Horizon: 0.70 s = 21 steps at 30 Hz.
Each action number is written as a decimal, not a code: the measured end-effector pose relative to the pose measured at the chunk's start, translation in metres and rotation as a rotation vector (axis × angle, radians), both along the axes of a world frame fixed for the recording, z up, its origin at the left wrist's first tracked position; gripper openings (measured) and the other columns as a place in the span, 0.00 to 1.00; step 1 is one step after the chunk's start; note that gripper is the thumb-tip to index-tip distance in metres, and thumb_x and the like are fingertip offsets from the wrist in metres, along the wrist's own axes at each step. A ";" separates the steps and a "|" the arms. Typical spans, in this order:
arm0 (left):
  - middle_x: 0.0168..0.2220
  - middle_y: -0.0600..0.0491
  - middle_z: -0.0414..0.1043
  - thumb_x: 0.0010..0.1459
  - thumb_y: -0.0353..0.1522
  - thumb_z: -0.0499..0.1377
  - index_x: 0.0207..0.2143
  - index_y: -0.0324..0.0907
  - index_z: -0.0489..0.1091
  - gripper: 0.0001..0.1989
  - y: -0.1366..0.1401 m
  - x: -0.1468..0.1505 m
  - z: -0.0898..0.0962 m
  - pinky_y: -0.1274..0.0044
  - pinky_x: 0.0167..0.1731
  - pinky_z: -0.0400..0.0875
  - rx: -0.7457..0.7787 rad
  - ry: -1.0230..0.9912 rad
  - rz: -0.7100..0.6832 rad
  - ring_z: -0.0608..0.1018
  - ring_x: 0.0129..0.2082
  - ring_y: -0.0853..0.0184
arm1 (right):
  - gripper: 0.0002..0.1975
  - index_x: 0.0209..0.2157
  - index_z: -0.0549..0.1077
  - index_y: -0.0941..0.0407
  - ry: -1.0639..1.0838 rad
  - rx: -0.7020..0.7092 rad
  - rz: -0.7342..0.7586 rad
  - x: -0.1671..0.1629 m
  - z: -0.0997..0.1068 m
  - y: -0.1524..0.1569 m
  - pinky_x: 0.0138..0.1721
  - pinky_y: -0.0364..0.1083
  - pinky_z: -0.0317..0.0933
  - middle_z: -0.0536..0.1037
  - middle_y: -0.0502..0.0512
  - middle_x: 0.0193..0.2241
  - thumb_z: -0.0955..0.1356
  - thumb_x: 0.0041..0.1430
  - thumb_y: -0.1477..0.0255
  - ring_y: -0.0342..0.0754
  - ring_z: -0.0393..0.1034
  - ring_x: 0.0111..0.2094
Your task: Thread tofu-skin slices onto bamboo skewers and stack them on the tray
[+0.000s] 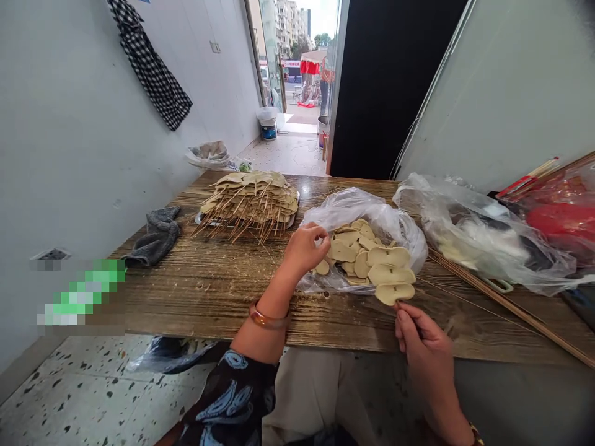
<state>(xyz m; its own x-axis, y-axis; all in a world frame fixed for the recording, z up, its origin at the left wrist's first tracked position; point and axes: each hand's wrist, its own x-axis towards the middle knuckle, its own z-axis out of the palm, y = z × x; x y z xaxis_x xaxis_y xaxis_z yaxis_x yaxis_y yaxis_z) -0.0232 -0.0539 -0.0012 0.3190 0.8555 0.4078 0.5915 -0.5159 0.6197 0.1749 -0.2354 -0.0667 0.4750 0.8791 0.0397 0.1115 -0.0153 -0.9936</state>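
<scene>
My right hand point(425, 347) pinches the lower end of a thin skewer threaded with three pale tan oval slices point(392, 274), which hang just over the bag's near right edge. My left hand point(307, 248) is at the left side of an open clear plastic bag point(409, 226), its fingers curled and thumb bent toward them. Whatever may be between its fingertips is hidden. Loose flat slices point(344, 246) of the same kind lie heaped in the bag. Beyond my left hand, a tray carries a tall stack of finished skewers point(253, 198), sticks pointing toward me.
A dark grey cloth point(155, 235) lies at the table's left. Long bare sticks point(502, 300) stretch across the right side, beside another plastic bag point(483, 229) and a red bag point(564, 223). The wooden table's point(209, 303) near edge borders my lap.
</scene>
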 end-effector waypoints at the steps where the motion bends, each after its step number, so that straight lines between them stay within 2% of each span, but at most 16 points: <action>1: 0.29 0.52 0.71 0.51 0.28 0.55 0.26 0.39 0.73 0.07 0.001 0.002 -0.002 0.75 0.35 0.65 0.025 0.009 0.012 0.71 0.32 0.67 | 0.16 0.39 0.76 0.59 0.021 0.010 -0.034 -0.001 0.001 0.000 0.17 0.39 0.54 0.66 0.46 0.19 0.68 0.57 0.61 0.39 0.57 0.17; 4: 0.34 0.50 0.72 0.54 0.29 0.56 0.34 0.41 0.74 0.08 0.002 0.008 -0.009 0.73 0.41 0.66 0.063 0.087 -0.004 0.72 0.37 0.65 | 0.16 0.41 0.76 0.59 0.079 0.033 -0.101 -0.004 0.001 0.000 0.17 0.38 0.54 0.67 0.46 0.20 0.68 0.57 0.61 0.38 0.57 0.18; 7: 0.41 0.49 0.72 0.52 0.31 0.60 0.40 0.43 0.74 0.11 0.000 0.011 -0.014 0.69 0.46 0.65 0.110 0.241 -0.018 0.71 0.43 0.61 | 0.15 0.40 0.75 0.58 0.102 0.054 -0.111 -0.005 0.000 0.001 0.16 0.38 0.53 0.68 0.46 0.20 0.68 0.58 0.61 0.38 0.57 0.17; 10: 0.40 0.48 0.72 0.49 0.32 0.62 0.37 0.42 0.73 0.10 -0.003 0.013 -0.015 0.68 0.44 0.65 0.128 0.362 -0.024 0.70 0.43 0.59 | 0.15 0.39 0.76 0.58 0.091 0.066 -0.104 -0.005 -0.001 0.001 0.16 0.38 0.54 0.67 0.45 0.19 0.68 0.58 0.61 0.38 0.57 0.17; 13: 0.36 0.49 0.71 0.48 0.29 0.62 0.32 0.42 0.71 0.06 -0.003 0.014 -0.014 0.69 0.41 0.65 0.122 0.337 0.006 0.70 0.40 0.59 | 0.15 0.39 0.76 0.58 0.089 0.055 -0.096 -0.004 -0.001 0.001 0.17 0.38 0.54 0.67 0.46 0.19 0.68 0.58 0.61 0.38 0.58 0.18; 16: 0.31 0.51 0.70 0.47 0.26 0.60 0.25 0.41 0.67 0.03 0.000 0.015 -0.012 0.72 0.39 0.65 0.032 0.083 -0.017 0.71 0.36 0.64 | 0.16 0.40 0.76 0.58 0.079 0.049 -0.085 -0.004 -0.001 0.001 0.17 0.39 0.56 0.67 0.46 0.19 0.67 0.59 0.61 0.39 0.59 0.18; 21: 0.24 0.57 0.67 0.48 0.32 0.62 0.25 0.40 0.63 0.09 0.005 0.010 -0.009 0.80 0.25 0.63 -0.364 -0.663 -0.073 0.68 0.23 0.74 | 0.14 0.38 0.76 0.58 0.063 0.059 -0.069 -0.004 0.000 0.001 0.17 0.39 0.55 0.67 0.46 0.19 0.68 0.58 0.62 0.39 0.58 0.17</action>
